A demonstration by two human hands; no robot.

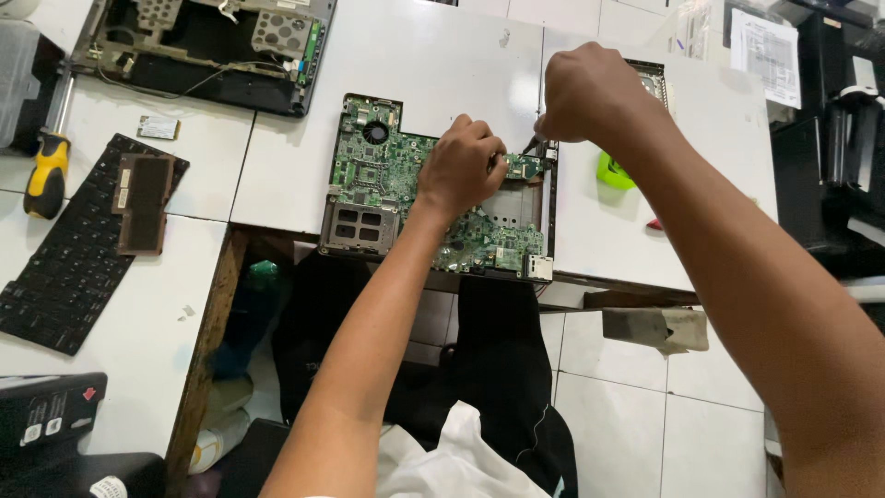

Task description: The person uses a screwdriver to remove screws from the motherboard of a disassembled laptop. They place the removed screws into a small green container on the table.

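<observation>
So I'm leaning over the white tiled tabletop (442,65) with a green laptop motherboard (387,171) lying flat in front of me, right at the near edge by the gap between the two tile sections. My left hand (461,171) is pressing down on the middle of the board, fingers curled over it, holding it steady rather than gripping anything I can make out. My right hand (590,92) is clenched around a thin dark tool (533,144), and its tip is touching the small corner section of the board at the upper right, just beside my left fingertips. Can't tell exactly what kind of tool it is, since my fist is hiding most of it.

Around me it's the usual mess: the stripped laptop chassis (207,51) is sitting at the far left of the tabletop with loose wires across it, a black keyboard (69,267) is lying on the left with a brown flat piece (143,203) resting on top of it, and a yellow-and-black handled screwdriver (46,175) is lying just beside that. A small wireless card (159,127) is sitting between the chassis and the keyboard. There's something bright green (613,173) peeking out under my right forearm.
</observation>
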